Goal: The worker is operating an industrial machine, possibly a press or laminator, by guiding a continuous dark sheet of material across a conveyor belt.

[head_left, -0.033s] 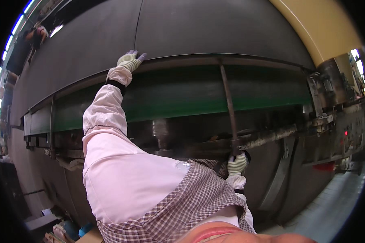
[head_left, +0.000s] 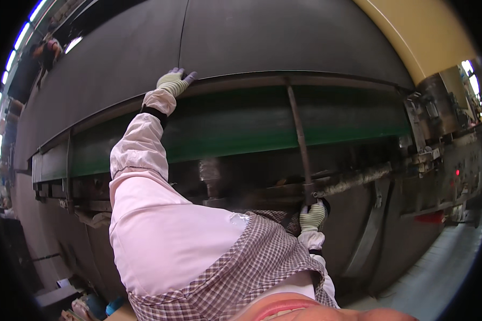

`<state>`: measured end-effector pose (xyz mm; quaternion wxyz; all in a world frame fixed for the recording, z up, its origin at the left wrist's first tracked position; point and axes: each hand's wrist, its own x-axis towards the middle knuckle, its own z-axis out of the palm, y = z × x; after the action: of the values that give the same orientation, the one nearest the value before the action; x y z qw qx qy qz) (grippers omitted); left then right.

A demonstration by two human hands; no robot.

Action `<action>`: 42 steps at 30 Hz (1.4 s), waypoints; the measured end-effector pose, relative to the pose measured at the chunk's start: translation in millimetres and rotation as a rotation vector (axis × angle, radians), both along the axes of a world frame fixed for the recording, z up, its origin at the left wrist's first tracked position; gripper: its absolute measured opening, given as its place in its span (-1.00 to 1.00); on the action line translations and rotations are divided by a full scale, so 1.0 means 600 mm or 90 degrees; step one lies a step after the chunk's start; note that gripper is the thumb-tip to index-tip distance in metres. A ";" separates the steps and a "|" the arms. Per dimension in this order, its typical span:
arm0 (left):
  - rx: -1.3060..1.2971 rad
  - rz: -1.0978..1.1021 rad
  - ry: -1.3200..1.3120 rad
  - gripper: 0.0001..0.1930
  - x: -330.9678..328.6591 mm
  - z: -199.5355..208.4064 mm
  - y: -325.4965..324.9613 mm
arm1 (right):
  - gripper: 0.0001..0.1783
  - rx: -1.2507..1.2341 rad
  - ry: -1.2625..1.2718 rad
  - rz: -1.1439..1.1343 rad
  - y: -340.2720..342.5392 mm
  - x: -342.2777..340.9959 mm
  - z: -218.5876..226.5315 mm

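My left hand (head_left: 174, 81), in a striped knit glove with purple fingertips, reaches up and lies flat on the top rail (head_left: 262, 80) of a large dark machine, holding nothing. My right hand (head_left: 311, 216), in the same kind of glove, grips the lower end of a thin metal rod (head_left: 300, 139). This rod runs up across a green band (head_left: 241, 128) to the top rail. A wide dark sheet (head_left: 235, 37) stretches above the rail. My pink sleeve and checked apron fill the lower middle.
Grimy shafts and brackets (head_left: 359, 179) run under the green band. A control box with a red light (head_left: 458, 171) stands at the right, above a pale floor (head_left: 439, 278). Another person (head_left: 48, 51) stands far off at the upper left.
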<state>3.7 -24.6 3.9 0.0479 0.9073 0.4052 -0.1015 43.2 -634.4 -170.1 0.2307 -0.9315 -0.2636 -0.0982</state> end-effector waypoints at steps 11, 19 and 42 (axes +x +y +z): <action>0.000 -0.131 0.009 0.01 0.214 0.031 -0.175 | -0.76 0.055 0.049 0.018 0.021 0.008 0.037; -0.034 -0.192 0.039 0.04 0.374 0.059 -0.293 | -0.75 0.081 0.093 0.053 0.008 0.011 0.072; 0.094 -0.039 -0.180 -0.44 -0.059 -0.034 0.040 | -0.79 0.081 0.052 -0.015 0.028 -0.004 0.056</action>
<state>-31.9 -0.4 -16.5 0.0349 0.9254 0.3731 0.0557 40.9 -617.9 -136.7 0.2988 -0.9212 -0.2364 -0.0791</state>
